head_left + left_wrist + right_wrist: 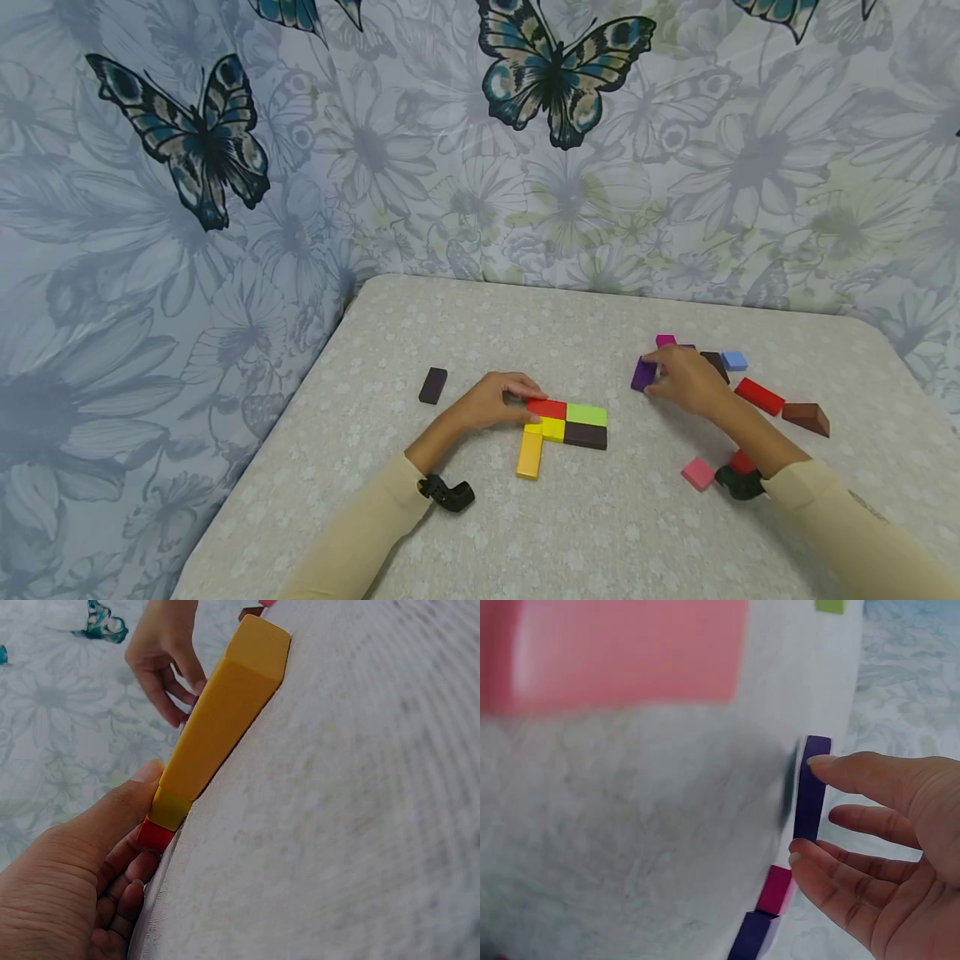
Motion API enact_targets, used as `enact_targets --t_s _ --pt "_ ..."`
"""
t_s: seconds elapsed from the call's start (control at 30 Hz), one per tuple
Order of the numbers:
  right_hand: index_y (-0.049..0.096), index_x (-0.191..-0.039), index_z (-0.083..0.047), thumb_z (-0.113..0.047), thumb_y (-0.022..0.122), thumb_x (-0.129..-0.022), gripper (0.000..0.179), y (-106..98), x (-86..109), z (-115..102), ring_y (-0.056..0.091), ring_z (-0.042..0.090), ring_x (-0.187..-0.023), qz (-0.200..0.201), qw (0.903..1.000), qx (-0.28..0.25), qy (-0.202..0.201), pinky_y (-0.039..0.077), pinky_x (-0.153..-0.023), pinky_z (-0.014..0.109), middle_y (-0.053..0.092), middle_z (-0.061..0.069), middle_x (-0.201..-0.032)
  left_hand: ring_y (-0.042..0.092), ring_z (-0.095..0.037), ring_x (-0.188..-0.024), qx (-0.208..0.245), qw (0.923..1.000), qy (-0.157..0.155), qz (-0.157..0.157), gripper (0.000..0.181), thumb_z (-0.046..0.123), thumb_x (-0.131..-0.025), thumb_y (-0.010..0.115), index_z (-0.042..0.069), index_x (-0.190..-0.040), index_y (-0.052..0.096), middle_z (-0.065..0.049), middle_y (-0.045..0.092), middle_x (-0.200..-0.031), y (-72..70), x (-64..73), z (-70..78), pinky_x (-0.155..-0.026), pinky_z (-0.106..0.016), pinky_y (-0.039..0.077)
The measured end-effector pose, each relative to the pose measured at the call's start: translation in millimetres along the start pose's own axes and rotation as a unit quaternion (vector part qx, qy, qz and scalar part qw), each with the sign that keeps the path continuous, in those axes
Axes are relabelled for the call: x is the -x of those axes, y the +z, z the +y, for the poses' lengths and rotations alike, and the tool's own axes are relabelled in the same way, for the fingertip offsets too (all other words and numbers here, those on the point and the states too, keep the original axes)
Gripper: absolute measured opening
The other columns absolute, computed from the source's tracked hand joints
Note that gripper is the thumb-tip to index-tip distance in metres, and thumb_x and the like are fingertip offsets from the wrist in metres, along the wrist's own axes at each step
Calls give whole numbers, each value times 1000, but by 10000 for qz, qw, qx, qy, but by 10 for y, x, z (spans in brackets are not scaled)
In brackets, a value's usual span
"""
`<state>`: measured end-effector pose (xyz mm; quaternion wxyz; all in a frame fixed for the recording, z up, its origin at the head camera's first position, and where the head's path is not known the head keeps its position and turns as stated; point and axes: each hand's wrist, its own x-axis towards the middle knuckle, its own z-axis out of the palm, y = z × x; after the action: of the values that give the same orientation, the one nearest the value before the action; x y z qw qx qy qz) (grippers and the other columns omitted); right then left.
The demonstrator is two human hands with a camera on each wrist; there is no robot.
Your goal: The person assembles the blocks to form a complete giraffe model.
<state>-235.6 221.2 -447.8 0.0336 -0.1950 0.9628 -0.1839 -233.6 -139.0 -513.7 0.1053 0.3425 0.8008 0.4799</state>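
Note:
At the table's middle, my left hand (pixel 495 402) steadies a flat group of blocks, thumb at the yellow block (pixel 553 429) and fingers along the red block (pixel 547 409). Lime green (pixel 587 414) and dark brown (pixel 585 436) blocks fill the group's right side. An amber bar (pixel 225 712) sticks out from its near left corner. To the right, my right hand (pixel 690 379) pinches a purple block (pixel 811 791) by its two ends, between thumb and fingertips. It is close over the cloth, with a shadow beside it in the right wrist view.
Around the right hand lie magenta (pixel 665 341), black (pixel 716 364) and blue (pixel 735 361) blocks, a red bar (pixel 760 396) and a brown wedge (pixel 806 418). A pink block (pixel 698 473) is near the right wrist. One dark block (pixel 432 386) sits far left. Papered walls border the table.

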Motion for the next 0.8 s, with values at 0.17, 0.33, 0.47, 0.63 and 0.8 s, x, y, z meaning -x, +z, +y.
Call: enact_targets --t_s 0.17,0.33,0.47,0.63,0.8 --pt "66 -129 5 -14 85 -82 53 -55 146 -125 68 32 -94 29 9999 -37 -149 59 -78 47 68 21 -113 64 -9 -107 -24 10000 1 36 36 20 -83 86 13 -118 78 7 71 -114 4 1 -8 -96 -30 50" --pt "67 -129 3 -14 85 -83 52 -86 303 -292 68 34 -100 59 9997 -79 -244 59 -80 47 66 22 -120 63 -7 -106 34 10000 -18 50 36 19 -83 87 14 -117 78 9 70 -113 12 1 -20 -95 -30 50" --pt "69 -127 2 -14 85 -82 50 -78 422 -425 67 35 -102 111 9996 -74 -244 58 -83 49 66 21 -121 63 -8 -107 86 9999 -38 46 36 18 -83 87 14 -118 78 8 70 -113 15 8 -14 -95 -30 50" --pt "71 -123 3 -16 86 -82 48 -40 556 -576 67 37 -106 68 9997 -114 -210 57 -86 50 66 21 -124 63 -8 -107 83 9999 -76 45 37 17 -82 87 13 -118 78 8 70 -114 17 9 -19 -95 -30 50" --pt "72 -121 2 -18 86 -82 47 13 682 -672 65 40 -111 -66 9997 -3 -246 55 -89 53 66 21 -123 63 -8 -107 68 9999 -67 54 36 17 -83 86 13 -118 78 7 70 -114 18 4 -20 -96 -30 50"
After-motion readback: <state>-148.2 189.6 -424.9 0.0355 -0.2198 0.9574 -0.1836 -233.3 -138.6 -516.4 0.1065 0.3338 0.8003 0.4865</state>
